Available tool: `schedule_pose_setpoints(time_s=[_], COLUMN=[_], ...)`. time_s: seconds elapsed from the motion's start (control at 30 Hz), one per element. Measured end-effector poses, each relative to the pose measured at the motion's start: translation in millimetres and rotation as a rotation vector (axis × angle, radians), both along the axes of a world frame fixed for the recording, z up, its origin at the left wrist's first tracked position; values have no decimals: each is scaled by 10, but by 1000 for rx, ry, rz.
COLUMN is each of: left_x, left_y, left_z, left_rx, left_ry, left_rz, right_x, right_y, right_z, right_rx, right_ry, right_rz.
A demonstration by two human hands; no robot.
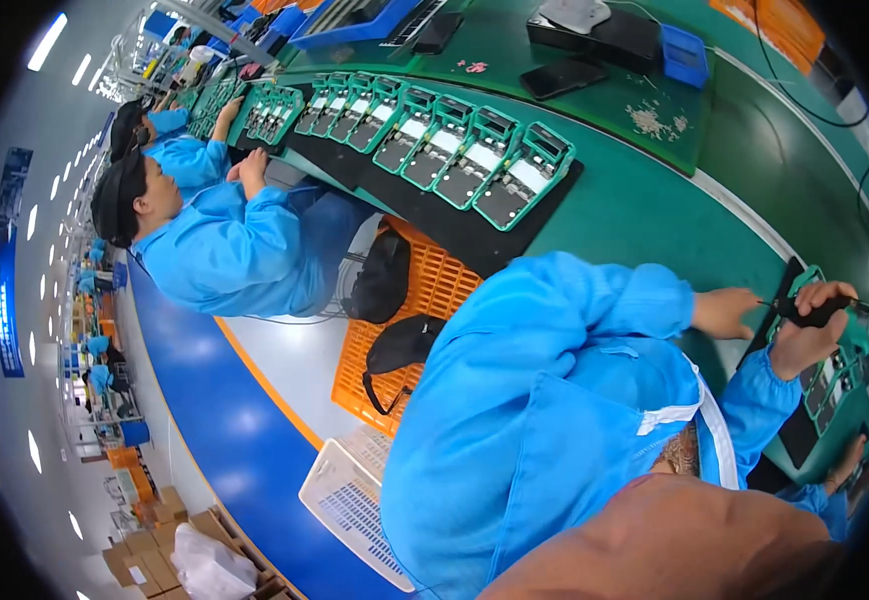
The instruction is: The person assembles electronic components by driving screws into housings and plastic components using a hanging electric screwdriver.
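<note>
My right hand [812,328] is wrapped around a black power screwdriver [804,312], its thin shaft pointing left. By the tip of that shaft is my left hand [722,313], fingers drawn together; whatever they pinch is too small to make out. Beyond and below my right hand lie green-framed electronic housings [826,392] on a black mat, partly hidden by my hand and sleeve. A row of similar green housings [521,178] with dark and white parts inside stretches along the bench to my left.
On the green bench [644,225] lie a pile of small pale parts [656,122], a dark phone [562,77] and a blue bin [684,56]. Co-workers in blue smocks [224,235] sit along the left. An orange crate [429,270] with black bags and a white basket [344,505] stand nearby.
</note>
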State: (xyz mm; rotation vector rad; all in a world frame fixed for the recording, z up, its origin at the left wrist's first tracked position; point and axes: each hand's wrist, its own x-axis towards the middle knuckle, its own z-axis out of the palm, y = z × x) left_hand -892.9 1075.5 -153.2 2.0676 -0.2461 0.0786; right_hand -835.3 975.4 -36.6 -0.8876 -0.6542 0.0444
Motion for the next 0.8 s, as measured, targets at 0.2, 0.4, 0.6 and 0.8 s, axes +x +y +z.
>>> schedule_pose_setpoints(time_s=[0.2,0.4,0.6,0.8], left_x=[-1479,-2803,-3488,-3465], left_y=[1302,3172,3903,3883], left_z=[697,735,218,305], left_rx=[-80,692,828,724], left_ry=[-155,-286,281,370], left_rz=[481,1376,1578,1571], right_x=[-267,-594,-968,-1117], right_y=[389,975,1551,1862], right_z=[83,2,-61,-98], right_rx=[-71,-97,-154,-177], right_ry=[-82,-12,9,51], right_rz=[34,171,301,277])
